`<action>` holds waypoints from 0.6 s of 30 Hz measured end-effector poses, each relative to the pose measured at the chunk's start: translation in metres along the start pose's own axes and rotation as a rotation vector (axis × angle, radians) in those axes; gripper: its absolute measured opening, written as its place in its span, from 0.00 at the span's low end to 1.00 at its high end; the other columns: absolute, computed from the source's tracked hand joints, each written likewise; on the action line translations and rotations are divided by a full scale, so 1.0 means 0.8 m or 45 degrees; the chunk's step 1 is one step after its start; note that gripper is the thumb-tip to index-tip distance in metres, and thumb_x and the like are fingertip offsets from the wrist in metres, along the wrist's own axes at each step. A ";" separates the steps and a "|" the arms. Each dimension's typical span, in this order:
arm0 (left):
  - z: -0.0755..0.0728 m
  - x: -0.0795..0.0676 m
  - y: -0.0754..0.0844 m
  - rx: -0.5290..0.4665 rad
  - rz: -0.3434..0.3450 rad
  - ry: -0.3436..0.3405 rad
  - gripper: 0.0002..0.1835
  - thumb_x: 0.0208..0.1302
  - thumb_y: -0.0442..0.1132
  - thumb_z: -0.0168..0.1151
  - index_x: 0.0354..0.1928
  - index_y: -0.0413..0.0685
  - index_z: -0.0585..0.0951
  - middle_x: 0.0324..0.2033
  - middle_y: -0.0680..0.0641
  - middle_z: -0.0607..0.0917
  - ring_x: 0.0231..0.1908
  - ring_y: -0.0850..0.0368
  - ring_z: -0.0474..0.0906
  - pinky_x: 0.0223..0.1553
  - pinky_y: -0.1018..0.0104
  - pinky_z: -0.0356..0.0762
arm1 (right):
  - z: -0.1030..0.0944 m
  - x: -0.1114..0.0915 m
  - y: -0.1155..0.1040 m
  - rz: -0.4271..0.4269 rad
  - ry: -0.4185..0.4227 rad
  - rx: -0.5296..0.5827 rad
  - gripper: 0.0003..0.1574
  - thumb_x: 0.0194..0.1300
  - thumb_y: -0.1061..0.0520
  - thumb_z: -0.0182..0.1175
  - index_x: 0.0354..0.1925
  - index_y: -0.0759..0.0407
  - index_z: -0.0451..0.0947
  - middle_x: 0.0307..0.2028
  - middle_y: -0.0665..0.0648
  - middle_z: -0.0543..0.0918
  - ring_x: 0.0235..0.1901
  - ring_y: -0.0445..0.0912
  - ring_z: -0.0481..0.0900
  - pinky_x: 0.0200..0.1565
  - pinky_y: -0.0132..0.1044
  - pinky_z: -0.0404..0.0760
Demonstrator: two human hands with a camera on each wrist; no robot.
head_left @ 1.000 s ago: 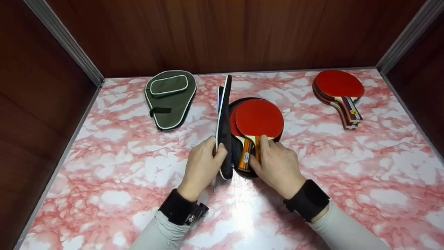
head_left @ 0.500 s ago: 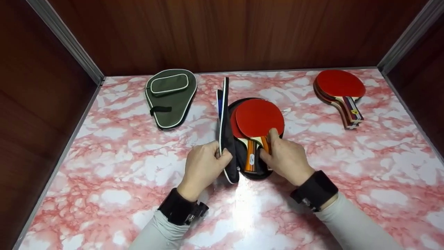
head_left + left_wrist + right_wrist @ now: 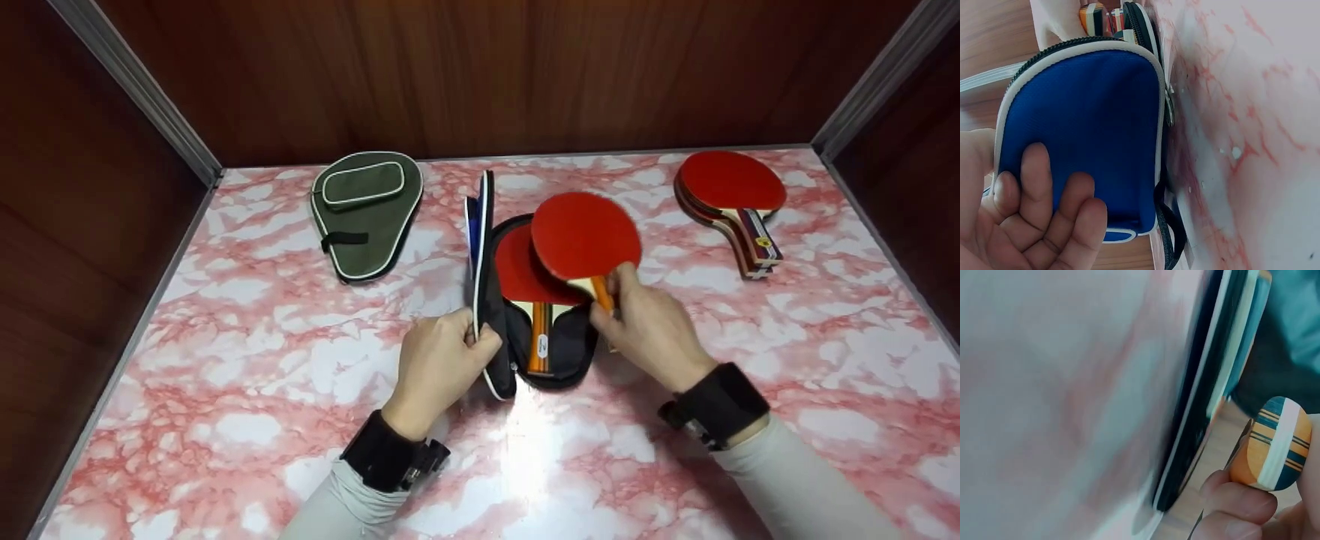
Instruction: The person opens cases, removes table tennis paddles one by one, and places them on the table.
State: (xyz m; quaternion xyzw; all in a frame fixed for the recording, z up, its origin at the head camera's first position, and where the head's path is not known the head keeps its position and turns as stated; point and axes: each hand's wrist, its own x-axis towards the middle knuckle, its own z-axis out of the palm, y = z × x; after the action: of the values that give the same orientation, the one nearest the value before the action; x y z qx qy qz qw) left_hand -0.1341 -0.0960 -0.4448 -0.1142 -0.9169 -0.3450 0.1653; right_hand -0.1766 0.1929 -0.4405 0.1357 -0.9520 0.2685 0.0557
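Observation:
My left hand (image 3: 444, 367) grips the raised flap of a paddle case between thumb and fingers, holding it upright. The flap's outer side (image 3: 1089, 124) is blue with white piping in the left wrist view. In the case's black lower half (image 3: 570, 364) lies a red table tennis paddle (image 3: 517, 266), its orange striped handle toward me. My right hand (image 3: 651, 330) holds a second red table tennis paddle (image 3: 586, 234) by its handle, the blade tilted and overlapping the first. The striped butt of its handle (image 3: 1279, 443) shows between thumb and fingers in the right wrist view.
A green paddle case (image 3: 379, 232) with white piping lies at the back left. Stacked red paddles (image 3: 733, 181) lie at the back right. Dark wood panels (image 3: 517, 75) wall the marbled red-and-white table (image 3: 247, 420) at the back and sides.
My right hand has taken the upper paddle up and to the right, uncovering more of the lower paddle and case. My left hand keeps the flap upright, having shifted slightly.

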 end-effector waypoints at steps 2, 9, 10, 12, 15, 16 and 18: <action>0.000 0.000 0.000 0.008 -0.003 0.000 0.17 0.60 0.41 0.67 0.18 0.58 0.71 0.15 0.62 0.63 0.18 0.53 0.69 0.22 0.58 0.63 | -0.010 0.006 0.007 0.021 -0.009 0.006 0.17 0.75 0.57 0.67 0.52 0.60 0.69 0.29 0.58 0.81 0.23 0.51 0.78 0.23 0.44 0.76; -0.001 -0.001 0.001 0.020 -0.005 -0.012 0.17 0.60 0.42 0.67 0.18 0.58 0.72 0.14 0.61 0.66 0.18 0.52 0.72 0.22 0.56 0.66 | -0.039 0.036 0.043 0.143 -0.061 -0.078 0.21 0.78 0.53 0.65 0.55 0.63 0.67 0.33 0.65 0.82 0.29 0.59 0.82 0.30 0.52 0.78; -0.001 -0.001 0.001 0.022 0.000 -0.013 0.17 0.60 0.42 0.67 0.18 0.58 0.72 0.14 0.61 0.67 0.18 0.52 0.72 0.22 0.56 0.66 | -0.042 0.041 0.048 0.160 -0.065 -0.093 0.21 0.78 0.53 0.65 0.55 0.63 0.67 0.34 0.66 0.82 0.30 0.61 0.83 0.33 0.55 0.79; -0.001 -0.001 0.001 0.021 0.005 -0.018 0.17 0.60 0.42 0.67 0.18 0.58 0.72 0.14 0.61 0.66 0.18 0.52 0.72 0.22 0.56 0.66 | -0.046 0.049 0.056 0.195 -0.069 -0.116 0.22 0.77 0.52 0.64 0.55 0.64 0.67 0.35 0.67 0.82 0.33 0.64 0.83 0.37 0.58 0.79; 0.000 -0.001 0.001 0.015 0.007 -0.025 0.17 0.61 0.42 0.67 0.18 0.58 0.72 0.14 0.61 0.66 0.18 0.53 0.71 0.22 0.57 0.65 | -0.048 0.062 0.066 0.234 -0.075 -0.133 0.23 0.77 0.51 0.63 0.55 0.64 0.66 0.37 0.69 0.82 0.35 0.66 0.82 0.40 0.61 0.79; 0.000 -0.002 0.001 0.014 0.007 -0.026 0.17 0.61 0.42 0.67 0.18 0.58 0.72 0.14 0.62 0.66 0.17 0.53 0.71 0.22 0.58 0.64 | -0.048 0.066 0.068 0.243 -0.076 -0.137 0.24 0.77 0.51 0.63 0.56 0.64 0.66 0.37 0.69 0.82 0.36 0.66 0.82 0.41 0.61 0.79; 0.001 -0.002 0.001 0.011 0.005 -0.022 0.17 0.61 0.42 0.67 0.18 0.58 0.72 0.15 0.62 0.65 0.18 0.54 0.70 0.22 0.58 0.64 | -0.047 0.074 0.072 0.260 -0.078 -0.139 0.24 0.77 0.50 0.63 0.56 0.64 0.65 0.38 0.69 0.82 0.36 0.66 0.81 0.41 0.61 0.79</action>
State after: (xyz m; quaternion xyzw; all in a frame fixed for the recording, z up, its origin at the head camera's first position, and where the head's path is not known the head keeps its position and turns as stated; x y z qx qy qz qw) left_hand -0.1327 -0.0953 -0.4454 -0.1184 -0.9195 -0.3397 0.1586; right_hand -0.2483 0.2461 -0.4265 0.0430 -0.9753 0.2164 0.0064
